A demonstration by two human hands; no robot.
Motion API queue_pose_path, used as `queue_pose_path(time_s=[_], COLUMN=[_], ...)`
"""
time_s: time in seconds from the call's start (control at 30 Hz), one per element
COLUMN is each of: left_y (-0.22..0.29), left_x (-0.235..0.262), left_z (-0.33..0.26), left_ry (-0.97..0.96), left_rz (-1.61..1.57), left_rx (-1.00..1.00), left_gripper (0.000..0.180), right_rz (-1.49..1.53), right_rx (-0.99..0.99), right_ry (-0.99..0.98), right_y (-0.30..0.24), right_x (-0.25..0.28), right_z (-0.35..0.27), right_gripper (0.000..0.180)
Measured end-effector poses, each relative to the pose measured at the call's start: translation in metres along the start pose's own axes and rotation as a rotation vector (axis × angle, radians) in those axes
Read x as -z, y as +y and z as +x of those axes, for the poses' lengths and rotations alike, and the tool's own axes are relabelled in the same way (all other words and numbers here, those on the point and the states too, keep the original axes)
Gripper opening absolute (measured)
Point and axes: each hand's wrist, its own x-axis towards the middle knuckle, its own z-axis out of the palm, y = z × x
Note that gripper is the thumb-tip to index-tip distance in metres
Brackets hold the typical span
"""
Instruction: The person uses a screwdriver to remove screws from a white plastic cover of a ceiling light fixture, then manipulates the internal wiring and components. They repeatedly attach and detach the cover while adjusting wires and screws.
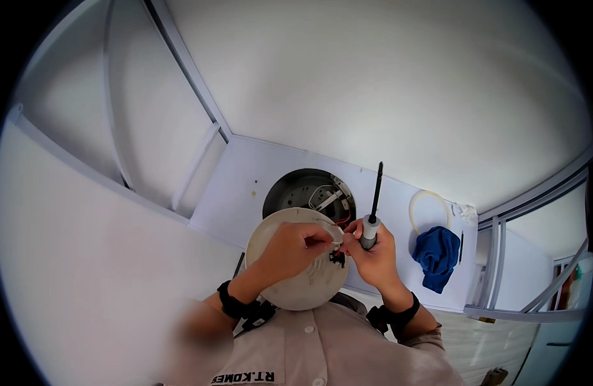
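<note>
My right hand (375,260) is closed around the grey handle of a screwdriver (377,193), its dark shaft pointing away from me. Thumb and finger of that hand also meet near some thin wires. From the left, my left hand (293,248) comes in over a round cream-coloured disc (296,289), fingertips pinched close to the right ones. What the left fingers pinch is too small to make out. Just below the fingertips sits a small black part (337,258) with red wire. Beyond the disc lies a round dark metal housing (283,192) with white and red wires inside.
The white table (232,186) has small bits (254,193) on its left. At the right lie a crumpled blue cloth (436,251), a pale ring (413,209), a white crumpled piece (465,213) and a thin black stick (462,248). Metal frame bars (496,264) border the table.
</note>
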Motion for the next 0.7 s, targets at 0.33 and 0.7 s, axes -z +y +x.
queue_pose_path(time_s=[0.33, 0.7], left_y=[-0.01, -0.018], left_x=[-0.009, -0.011], left_z=[0.001, -0.001], left_ry=[-0.065, -0.06], left_rz=[0.188, 0.368], left_rx=[-0.11, -0.19], left_gripper=[0.015, 0.015], right_rz=[-0.447, -0.631], right_rx=[0.024, 0.219], right_ry=[-0.112, -0.061], right_y=[-0.003, -0.003], right_x=[0.01, 0.001], right_z=[-0.002, -0.011], right_gripper=[0.014, 0.016])
